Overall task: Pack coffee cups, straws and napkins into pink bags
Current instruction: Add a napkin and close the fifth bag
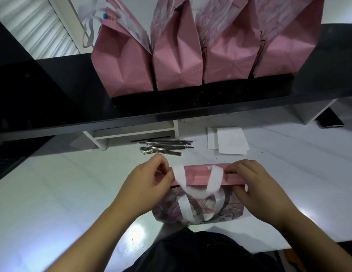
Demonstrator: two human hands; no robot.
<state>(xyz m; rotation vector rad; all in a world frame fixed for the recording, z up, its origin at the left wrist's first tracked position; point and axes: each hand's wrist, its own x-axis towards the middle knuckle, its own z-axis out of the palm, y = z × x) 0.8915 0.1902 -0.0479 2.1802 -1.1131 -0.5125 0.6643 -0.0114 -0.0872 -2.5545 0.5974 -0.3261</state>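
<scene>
Pink bag [202, 176] apparently folded flat on table; wrapped straws [165, 147] and napkins [230, 141] behind.

Straws [164, 147] left of napkins [228, 141]; bag [206, 193] nearer; four bags [177, 55] behind on shelf [73, 95]

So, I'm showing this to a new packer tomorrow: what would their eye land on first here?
Probably the row of four pink bags standing side by side on the dark shelf at the top. Next, the left hand and right hand pinching the rim of another pink bag with white handles on the white table. Beyond it lie wrapped straws and, to their right, white napkins.
</scene>
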